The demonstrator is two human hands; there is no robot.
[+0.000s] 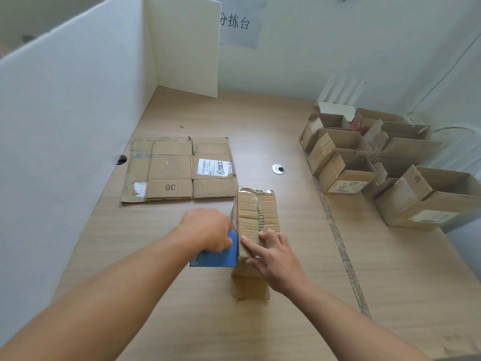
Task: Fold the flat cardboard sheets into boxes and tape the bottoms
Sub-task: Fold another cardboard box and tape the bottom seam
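Head view: the pale wood-grain counter (260,121) carries everything. On its right side, well apart from the work, stands a cluster of finished brown cardboard boxes (346,162), mouths up. I judge them done, though their bottoms are hidden.

At centre left lies a stack of flat brown cardboard sheets (182,168), unfolded, at least two overlapping, one with a white shipping label. These are what is left to do.

Just beside the stack's near right corner sits the brown cardboard box in hand (256,220), near the middle of the counter. It is turned bottom-up. Its long axis runs away from the person, leaning slightly right at the far end. Clear tape shows crumpled over the far edge and along the centre seam, so the bottom looks nearly sealed, with the near end being finished.

The blue tape dispenser (218,255), as I take it to be, touches the box's near left edge. The left grip (208,230) is curled around it. The right grip (273,252) holds nothing: its fingers lie fairly straight, pressing on the box's near top edge.
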